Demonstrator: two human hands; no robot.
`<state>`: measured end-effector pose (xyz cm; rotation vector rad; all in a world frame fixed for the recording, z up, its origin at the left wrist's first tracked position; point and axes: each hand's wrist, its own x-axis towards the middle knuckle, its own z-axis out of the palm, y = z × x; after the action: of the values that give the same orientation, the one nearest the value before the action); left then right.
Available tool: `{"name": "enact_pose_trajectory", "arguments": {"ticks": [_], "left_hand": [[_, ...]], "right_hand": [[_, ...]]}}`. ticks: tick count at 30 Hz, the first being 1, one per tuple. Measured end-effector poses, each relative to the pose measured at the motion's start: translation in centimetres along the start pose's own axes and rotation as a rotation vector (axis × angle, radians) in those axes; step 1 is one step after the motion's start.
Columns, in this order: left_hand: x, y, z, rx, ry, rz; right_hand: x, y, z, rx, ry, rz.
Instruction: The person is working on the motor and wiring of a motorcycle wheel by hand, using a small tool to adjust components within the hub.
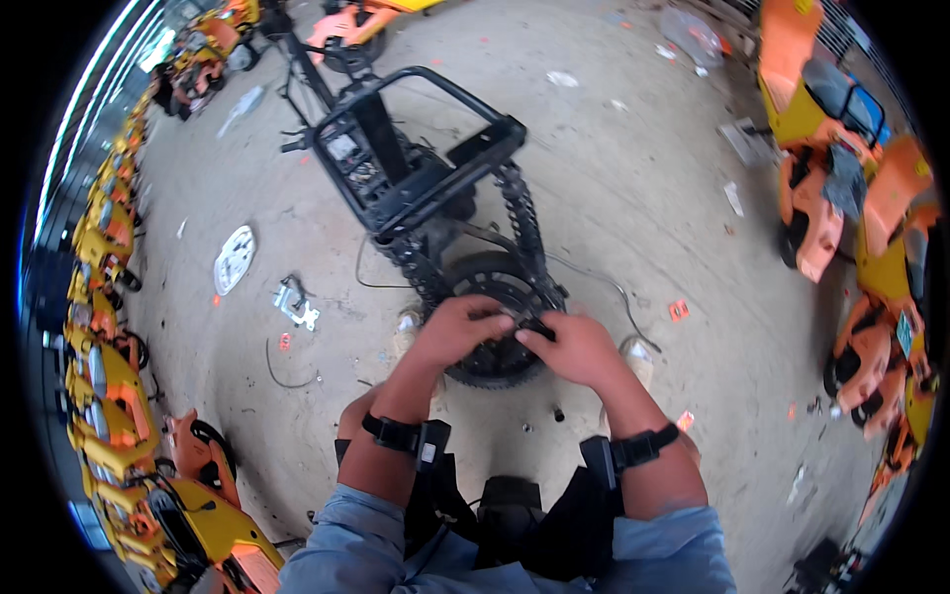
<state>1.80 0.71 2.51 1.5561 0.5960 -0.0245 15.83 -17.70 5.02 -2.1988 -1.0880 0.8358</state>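
A stripped black scooter frame (374, 129) stands in front of me, its wheel (492, 378) nearest to me. Coil-spring shock absorbers (522, 213) rise on either side of this wheel. Over the wheel's hub, my left hand (460, 332) has its thumb and fingertips pinched together. Just beside it, my right hand (579, 348) is also closed, thumb against fingers, near a small dark part at the hub. The fingers cover what they grip, so its kind cannot be made out.
Orange and yellow scooters (119, 386) line the left, and more scooters (811, 198) stand on the right. On the floor lie a white oval panel (235, 259), a metal bracket (296, 304), a loose cable (623, 294) and a small black cylinder (559, 415).
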Motion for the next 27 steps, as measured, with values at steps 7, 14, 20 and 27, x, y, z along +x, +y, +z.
{"name": "enact_pose_trajectory", "arguments": {"ticks": [7, 14, 20, 27], "left_hand": [[-0.9, 0.2, 2.0, 0.077, -0.128, 0.079], [-2.5, -2.1, 3.9, 0.024, -0.063, 0.052], [-3.0, -2.1, 4.5, -0.043, -0.036, 0.043], [-3.0, -2.0, 3.9, -0.082, -0.073, 0.017]], "right_hand": [[-2.7, 2.0, 1.4, 0.164, 0.027, 0.12], [-4.0, 2.7, 3.1, 0.173, 0.036, 0.199], [-4.7, 3.0, 3.2, 0.166, 0.02, 0.186], [-4.5, 1.6, 3.0, 0.153, 0.028, 0.235]]}}
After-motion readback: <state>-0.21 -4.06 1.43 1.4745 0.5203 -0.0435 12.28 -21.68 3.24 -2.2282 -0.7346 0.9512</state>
